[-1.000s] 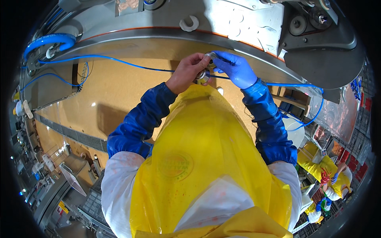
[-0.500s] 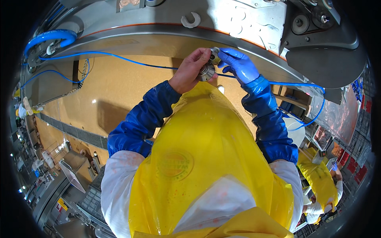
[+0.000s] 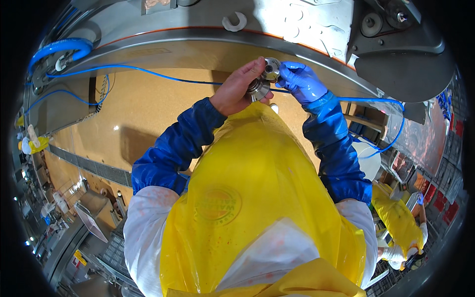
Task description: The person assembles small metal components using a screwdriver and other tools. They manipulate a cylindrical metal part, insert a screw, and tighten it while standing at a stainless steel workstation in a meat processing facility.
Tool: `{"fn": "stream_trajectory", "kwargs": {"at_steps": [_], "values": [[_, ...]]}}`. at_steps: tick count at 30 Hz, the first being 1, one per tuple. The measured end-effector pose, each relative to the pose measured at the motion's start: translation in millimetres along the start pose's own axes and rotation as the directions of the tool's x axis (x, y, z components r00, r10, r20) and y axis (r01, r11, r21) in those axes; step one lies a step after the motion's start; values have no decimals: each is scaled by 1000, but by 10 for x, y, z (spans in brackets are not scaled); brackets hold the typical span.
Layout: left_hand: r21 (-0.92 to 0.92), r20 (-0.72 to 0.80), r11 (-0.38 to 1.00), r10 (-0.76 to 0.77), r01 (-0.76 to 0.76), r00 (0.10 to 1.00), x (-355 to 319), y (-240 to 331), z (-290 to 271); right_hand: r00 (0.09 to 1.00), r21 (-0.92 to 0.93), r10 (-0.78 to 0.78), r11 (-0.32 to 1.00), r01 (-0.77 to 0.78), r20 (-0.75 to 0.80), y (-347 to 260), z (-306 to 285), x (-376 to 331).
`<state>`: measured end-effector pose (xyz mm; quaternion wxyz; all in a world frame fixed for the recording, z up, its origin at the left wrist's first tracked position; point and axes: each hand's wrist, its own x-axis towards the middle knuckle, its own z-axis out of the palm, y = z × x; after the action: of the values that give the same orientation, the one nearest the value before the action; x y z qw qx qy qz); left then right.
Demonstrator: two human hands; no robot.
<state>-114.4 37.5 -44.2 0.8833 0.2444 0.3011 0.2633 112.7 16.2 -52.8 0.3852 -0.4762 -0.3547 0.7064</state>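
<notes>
My bare left hand [image 3: 233, 91] is closed around a round, flared steel part [image 3: 259, 91] with a ringed body. Beside its upper edge is a smaller steel disc [image 3: 271, 69] with a dark round centre. My right hand [image 3: 304, 85], in a blue glove, pinches the right rim of that disc. Left fingertips also lie along the disc's left side. The two metal pieces look close together, but I cannot tell whether they are joined. Both hands are held above the front of my yellow apron [image 3: 257, 163].
A steel machine table [image 3: 198, 37] curves across the far side, with a white C-shaped piece [image 3: 234, 22] on it. A thin blue hose [image 3: 163, 73] runs past behind my hands. A co-worker in a yellow apron [image 3: 396, 218] is at the right.
The steel disc has turned so more of its round face shows. My right fingers have moved from beside it onto its rim. My left hand stays around the flared part.
</notes>
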Motion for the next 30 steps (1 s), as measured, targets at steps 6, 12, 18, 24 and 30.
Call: {"fn": "stream_trajectory", "kwargs": {"at_steps": [6,12,18,24,30], "values": [[56,16,998,27,-28,1000,-81,20,22,999,209,-48,977,44,10,-108,78,-146],[114,-30,993,36,-32,999,-117,5,41,991,260,-109,957,124,-73,102,66,-130],[119,-76,988,103,-93,992,-137,64,121,959,-16,-255,967,255,-125,-100,161,-159],[41,-42,995,94,-92,995,-165,62,134,979,-129,-199,973,192,-39,-332,163,-299],[34,27,994,106,-107,994,-127,13,100,946,-233,-324,919,319,20,-303,185,-310]]}}
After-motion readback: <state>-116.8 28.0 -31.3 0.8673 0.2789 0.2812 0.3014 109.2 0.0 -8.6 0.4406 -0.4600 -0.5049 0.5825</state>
